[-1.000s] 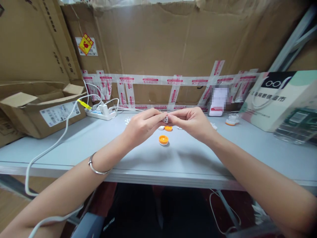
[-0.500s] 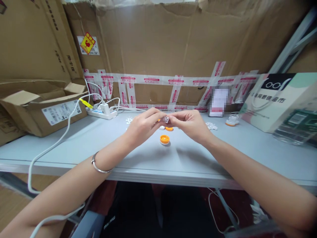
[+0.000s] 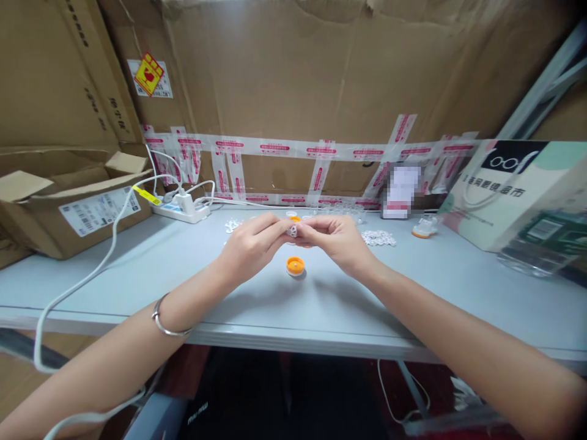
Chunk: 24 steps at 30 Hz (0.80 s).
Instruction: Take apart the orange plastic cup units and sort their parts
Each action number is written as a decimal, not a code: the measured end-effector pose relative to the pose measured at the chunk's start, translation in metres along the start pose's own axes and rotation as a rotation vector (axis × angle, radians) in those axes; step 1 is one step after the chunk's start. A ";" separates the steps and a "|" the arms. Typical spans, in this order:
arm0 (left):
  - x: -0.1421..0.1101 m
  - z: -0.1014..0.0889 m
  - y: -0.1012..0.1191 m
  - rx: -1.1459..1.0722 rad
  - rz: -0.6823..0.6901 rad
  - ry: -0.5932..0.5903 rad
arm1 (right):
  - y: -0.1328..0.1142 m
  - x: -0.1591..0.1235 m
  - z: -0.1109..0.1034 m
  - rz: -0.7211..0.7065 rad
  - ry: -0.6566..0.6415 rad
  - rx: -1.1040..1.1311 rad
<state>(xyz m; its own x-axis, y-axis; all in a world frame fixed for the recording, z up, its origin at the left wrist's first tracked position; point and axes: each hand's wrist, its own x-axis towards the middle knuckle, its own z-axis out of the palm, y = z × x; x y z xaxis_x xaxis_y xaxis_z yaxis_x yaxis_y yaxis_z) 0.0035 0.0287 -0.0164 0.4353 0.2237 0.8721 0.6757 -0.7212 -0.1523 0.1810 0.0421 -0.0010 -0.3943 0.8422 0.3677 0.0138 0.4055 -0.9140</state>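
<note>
My left hand (image 3: 257, 244) and my right hand (image 3: 337, 241) meet above the table, fingertips pinching a small white openwork plastic piece (image 3: 292, 230) between them. Its exact kind is too small to make out. Below the hands, nearer to me, an orange round cap with a white base (image 3: 295, 266) rests on the table. More orange and white round parts show partly behind my fingers. White small pieces (image 3: 378, 238) lie in a heap to the right of my right hand, and another little heap (image 3: 233, 225) is left of my left hand.
A power strip (image 3: 181, 211) with white cables stands at the back left beside an open cardboard box (image 3: 68, 214). A phone (image 3: 400, 192) leans at the back. To the right are an orange-based clear part (image 3: 424, 227), a printed box (image 3: 481, 208) and a plastic bottle (image 3: 543, 241).
The camera view has shifted slightly, so the scene sits further left. Both hands remain together on the white piece, and more of the right-hand heap now shows.
</note>
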 end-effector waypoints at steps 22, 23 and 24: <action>-0.006 0.025 -0.009 0.053 0.073 -0.179 | 0.023 0.001 -0.005 0.018 0.036 -0.206; -0.005 0.023 -0.010 0.055 0.097 -0.185 | 0.022 -0.001 -0.003 0.005 0.054 -0.218; -0.003 0.022 -0.011 0.049 0.119 -0.194 | 0.021 -0.003 -0.002 -0.004 0.073 -0.221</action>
<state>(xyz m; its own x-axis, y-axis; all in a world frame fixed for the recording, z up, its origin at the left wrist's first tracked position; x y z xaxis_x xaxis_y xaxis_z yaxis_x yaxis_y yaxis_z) 0.0082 0.0504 -0.0278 0.6163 0.2642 0.7419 0.6391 -0.7182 -0.2751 0.1839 0.0489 -0.0205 -0.3274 0.8608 0.3896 0.2166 0.4697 -0.8558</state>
